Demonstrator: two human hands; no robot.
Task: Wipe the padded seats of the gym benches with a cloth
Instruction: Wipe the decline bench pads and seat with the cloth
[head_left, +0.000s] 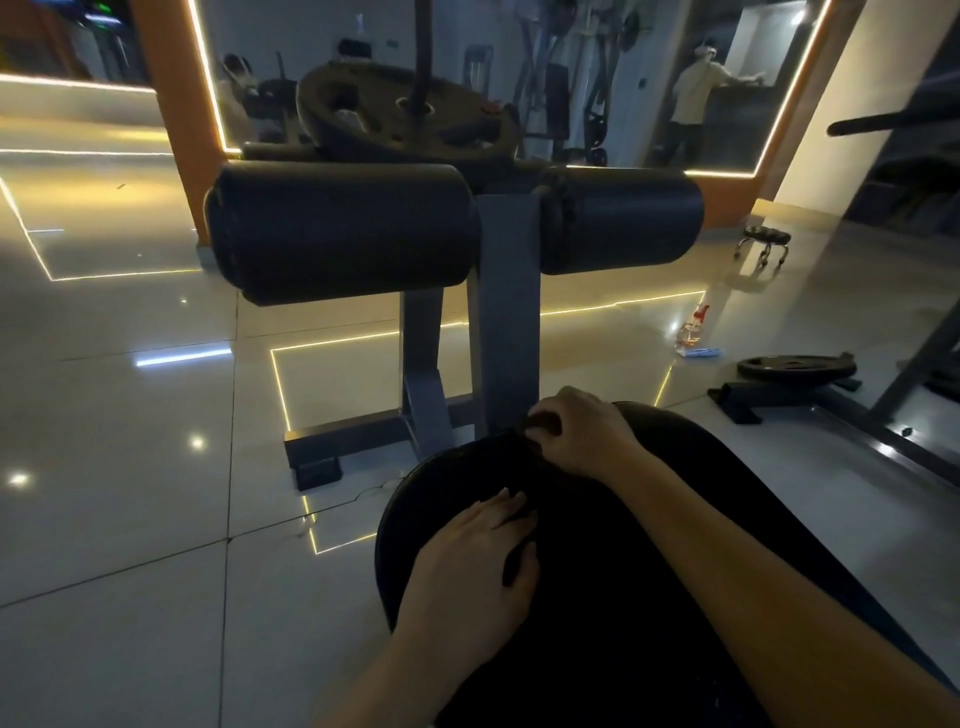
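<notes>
A black padded bench seat (649, 597) fills the lower right of the head view. A dark cloth (514, 457) lies over its far end and is hard to tell from the pad in the dim light. My right hand (576, 431) grips a bunched edge of the cloth at the seat's far rim. My left hand (478, 561) lies flat on the seat's left side with straight fingers, pressing down on the cloth or pad.
Two black roller pads (343, 228) on a grey steel post (509, 312) stand just beyond the seat, with weight plates (405, 114) behind. A spray bottle (693, 327), a floor weight plate (795, 366) and a small stool (766, 241) sit at right. A person shows in the mirror (696, 88).
</notes>
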